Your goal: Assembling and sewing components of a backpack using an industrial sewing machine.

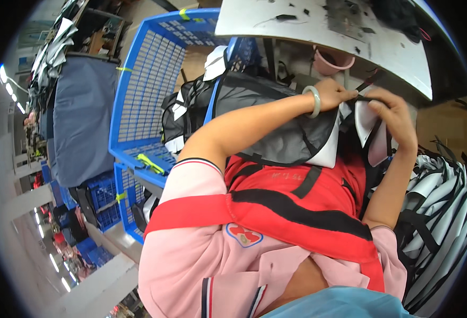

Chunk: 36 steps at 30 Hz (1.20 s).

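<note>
Across my lap and over the basket's side lies a dark grey mesh fabric piece (pixel 276 127) with black edging and a white corner. My left hand (pixel 335 95), wearing a pale bangle (pixel 313 100), pinches the piece's black edge at its upper right end. Close beside it, my right hand (pixel 395 112) is closed on the same edging, with thumb and fingers pressed together. Below the right hand hangs a white flap (pixel 370 132) with a dark border. The exact spot between the fingertips is too small to make out.
At left stands a blue plastic basket (pixel 118 116) holding more black mesh pieces (pixel 188 108). A white worktable (pixel 276 24) with dark scraps is ahead, a pink bucket (pixel 331 61) beneath its edge. Stacked white and black pieces (pixel 435 212) lie at right. My red apron (pixel 297 185) covers my lap.
</note>
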{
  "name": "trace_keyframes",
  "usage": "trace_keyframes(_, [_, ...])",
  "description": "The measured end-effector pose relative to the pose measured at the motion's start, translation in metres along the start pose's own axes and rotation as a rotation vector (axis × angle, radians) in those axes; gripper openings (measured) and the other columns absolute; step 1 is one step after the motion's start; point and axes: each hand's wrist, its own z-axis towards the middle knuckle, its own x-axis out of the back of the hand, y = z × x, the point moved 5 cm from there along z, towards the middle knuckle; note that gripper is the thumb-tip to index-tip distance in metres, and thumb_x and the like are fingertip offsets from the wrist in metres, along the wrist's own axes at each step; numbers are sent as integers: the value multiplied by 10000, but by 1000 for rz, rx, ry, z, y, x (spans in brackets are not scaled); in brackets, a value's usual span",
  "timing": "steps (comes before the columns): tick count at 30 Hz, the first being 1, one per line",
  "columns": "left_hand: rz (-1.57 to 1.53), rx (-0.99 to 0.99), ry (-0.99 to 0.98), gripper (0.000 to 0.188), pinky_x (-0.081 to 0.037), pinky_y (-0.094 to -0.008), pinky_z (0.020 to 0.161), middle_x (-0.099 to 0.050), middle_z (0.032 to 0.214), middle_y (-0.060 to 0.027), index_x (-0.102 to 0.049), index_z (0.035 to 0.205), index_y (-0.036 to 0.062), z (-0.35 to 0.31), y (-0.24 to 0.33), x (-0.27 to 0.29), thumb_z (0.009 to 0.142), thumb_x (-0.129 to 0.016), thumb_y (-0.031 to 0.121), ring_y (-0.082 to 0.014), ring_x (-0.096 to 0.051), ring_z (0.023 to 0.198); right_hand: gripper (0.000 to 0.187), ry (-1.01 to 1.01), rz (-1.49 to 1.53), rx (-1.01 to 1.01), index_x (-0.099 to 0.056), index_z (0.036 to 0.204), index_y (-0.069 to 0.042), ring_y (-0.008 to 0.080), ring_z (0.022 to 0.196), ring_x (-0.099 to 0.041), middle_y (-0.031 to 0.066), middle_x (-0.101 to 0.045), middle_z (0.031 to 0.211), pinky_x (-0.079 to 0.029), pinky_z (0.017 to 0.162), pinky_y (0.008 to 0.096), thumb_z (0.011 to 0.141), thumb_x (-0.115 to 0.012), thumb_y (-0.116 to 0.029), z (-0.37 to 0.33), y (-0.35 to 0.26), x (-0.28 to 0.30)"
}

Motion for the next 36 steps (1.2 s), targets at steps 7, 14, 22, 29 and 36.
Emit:
trace_keyframes(7, [37,55,7,319,-512,-304,797,-696,965,-119,-670,1054,3,-47,-63,63,898,-604,273,-199,-660,882,180,-386,-140,-197,-640,922,12,105,753,-531,6,-608,801,-444,689,250,852,-604,-149,-12,41,-107])
trace_keyframes(14, [695,537,546,458,-479,-414,889,-596,1157,-245,-612,1115,-35,-176,-172,232,835,-642,326,-399,-598,1006,248,-482,8,-359,-625,912,8,98,751,-500,12,-566,793,-430,686,259,856,-614,-233,-5,76,-108])
trace_keyframes(22, [-1307,456,603,500,-482,-431,935,-613,1192,-201,-538,1229,-38,-205,-224,196,958,-451,373,-331,-620,1044,341,-257,-293,-228,-630,1044,41,148,888,-580,91,-649,963,-461,820,296,850,-628,-240,10,69,-58])
trace_keyframes(29, [-1567,-1,731,245,-552,-442,843,-649,1017,-179,-576,1052,-42,-124,-94,168,931,-504,158,-317,-652,889,142,-79,-427,72,-608,922,24,208,908,-588,86,-595,1105,-460,809,309,805,-621,-56,-6,-32,-61])
trace_keyframes(36, [-1148,132,359,189,-534,-273,658,-678,860,-89,-658,892,-21,-116,3,35,889,-636,167,-160,-654,751,130,95,-769,372,-673,857,-52,335,1304,-383,119,-433,1402,-308,1060,444,750,-685,-124,0,-73,-126])
